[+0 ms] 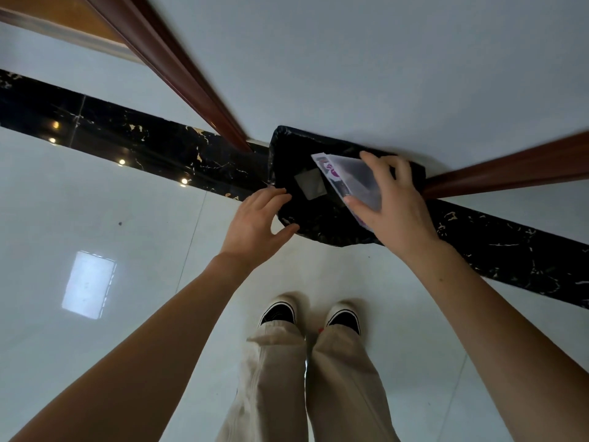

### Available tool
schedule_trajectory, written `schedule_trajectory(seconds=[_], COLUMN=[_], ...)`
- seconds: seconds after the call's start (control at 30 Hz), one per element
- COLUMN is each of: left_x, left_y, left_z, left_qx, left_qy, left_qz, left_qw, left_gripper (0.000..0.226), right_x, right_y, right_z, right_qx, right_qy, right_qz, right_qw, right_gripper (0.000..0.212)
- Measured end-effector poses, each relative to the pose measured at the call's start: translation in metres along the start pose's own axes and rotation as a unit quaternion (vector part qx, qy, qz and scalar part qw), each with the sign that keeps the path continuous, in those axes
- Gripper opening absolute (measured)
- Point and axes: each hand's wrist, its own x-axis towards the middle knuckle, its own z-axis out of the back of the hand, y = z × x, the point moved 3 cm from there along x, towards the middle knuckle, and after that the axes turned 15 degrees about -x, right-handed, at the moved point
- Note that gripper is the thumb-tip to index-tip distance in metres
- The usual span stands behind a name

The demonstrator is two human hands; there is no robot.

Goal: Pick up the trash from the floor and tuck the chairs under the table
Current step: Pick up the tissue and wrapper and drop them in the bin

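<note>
Trash step: our right hand [395, 202] grips wrapper [357, 180] over bin [318, 231]; left hand [258, 221], open, steadies rim. Next: release inside.

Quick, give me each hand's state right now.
Left hand: open, fingers spread at the edge of the black bin bag.
Right hand: closed on a clear plastic wrapper over the bag.

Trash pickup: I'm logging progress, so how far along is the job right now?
Done: nothing shows as finished, though a flat grey piece already lies inside the bin. In hand: the right hand holds a plastic wrapper over the black-lined bin, while the left hand touches the rim. Left: dropping the wrapper; no chairs or table are in view, so tucking cannot be judged.
</note>
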Motion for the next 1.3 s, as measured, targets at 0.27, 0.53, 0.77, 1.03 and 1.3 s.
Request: schedule_trajectory(seconds=[0.27, 0.53, 0.77, 1.03, 1.3], left_x=[0.0, -0.002, -0.018, -0.07, -0.147], left_y=[0.007, -0.018, -0.154, -0.37, -0.488], left_z=[-0.004, 0.022, 0.136, 0.302, 0.362], left_qx=[-0.006, -0.007, -0.006, -0.012, 0.054], left_qy=[-0.001, 0.024, 0.056, 0.073, 0.129], left_qz=[0.007, 0.008, -0.042, -0.155, -0.268], left_qw=[1.0, 1.0, 0.998, 0.985, 0.953], left_gripper=[0.043, 0.05, 0.051, 0.05, 0.052], right_x=[0.005, -0.012, -0.076, -0.203, -0.354], right_y=[0.006, 0.019, 0.08, 0.185, 0.233], right_z=[-0.02, 0.01, 0.155, 0.373, 0.454], right_qx=[-0.041, -0.091, -0.13, -0.151, -0.15], right_qy=[0.031, 0.001, -0.096, -0.143, -0.167], right_qz=[-0.021, -0.029, -0.057, -0.121, -0.236], right_qw=[0.998, 0.995, 0.985, 0.971, 0.945], right_gripper=[0.073, 0.071, 0.058, 0.058, 0.058])
